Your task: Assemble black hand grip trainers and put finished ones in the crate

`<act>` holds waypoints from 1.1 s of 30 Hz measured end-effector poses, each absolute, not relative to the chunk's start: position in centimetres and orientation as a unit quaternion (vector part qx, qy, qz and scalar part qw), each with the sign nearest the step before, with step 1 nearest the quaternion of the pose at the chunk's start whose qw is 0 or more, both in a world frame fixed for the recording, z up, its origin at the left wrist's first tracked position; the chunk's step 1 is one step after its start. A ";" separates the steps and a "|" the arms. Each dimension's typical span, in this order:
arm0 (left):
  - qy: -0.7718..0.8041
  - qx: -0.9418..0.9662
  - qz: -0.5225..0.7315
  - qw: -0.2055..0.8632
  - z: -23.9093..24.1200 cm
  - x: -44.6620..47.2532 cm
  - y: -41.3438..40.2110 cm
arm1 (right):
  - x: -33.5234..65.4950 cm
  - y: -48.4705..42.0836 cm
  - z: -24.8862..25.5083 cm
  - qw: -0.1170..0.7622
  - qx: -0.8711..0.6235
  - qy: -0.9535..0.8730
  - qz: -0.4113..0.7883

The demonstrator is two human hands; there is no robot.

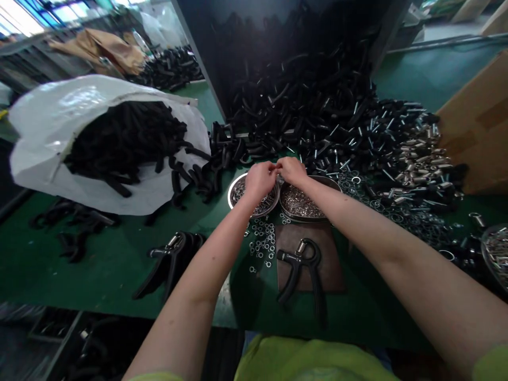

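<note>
My left hand (pixel 260 181) and my right hand (pixel 291 170) meet above two round metal dishes, fingers pinched together on a small part I cannot make out. The left dish (pixel 234 193) holds small metal pieces; the right dish (pixel 317 182) is full of small shiny parts. Nearer to me, an assembled black hand gripper (pixel 301 270) with a spring lies on a brown mat (pixel 333 264). Loose metal washers (pixel 264 243) are scattered on the green table between the dishes and the mat.
A white sack (pixel 51 127) of black handles lies at left. A big heap of black handles (pixel 301 90) fills the back, with bolts and springs (pixel 420 153) at right. More assembled grippers (pixel 170 262) lie at front left. A cardboard box (pixel 480 121) stands far right.
</note>
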State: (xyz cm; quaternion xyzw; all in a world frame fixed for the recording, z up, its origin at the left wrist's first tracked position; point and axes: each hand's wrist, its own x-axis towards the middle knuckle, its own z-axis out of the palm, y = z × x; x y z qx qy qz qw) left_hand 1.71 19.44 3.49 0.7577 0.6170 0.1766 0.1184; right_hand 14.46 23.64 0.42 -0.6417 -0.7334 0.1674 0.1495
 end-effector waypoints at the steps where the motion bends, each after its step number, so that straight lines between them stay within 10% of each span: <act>1: 0.630 0.758 0.134 0.099 3.2 2.1 20.4 | 14.8 23.5 0.6 0.168 -0.643 -0.728 0.169; 11: 0.662 0.743 0.012 0.098 1.9 4.6 25.0 | 20.9 12.5 4.3 0.359 -0.550 -0.683 0.319; 33: 0.584 0.734 0.270 0.215 2.8 1.6 21.6 | 21.2 4.1 0.9 0.195 -0.484 -0.796 0.308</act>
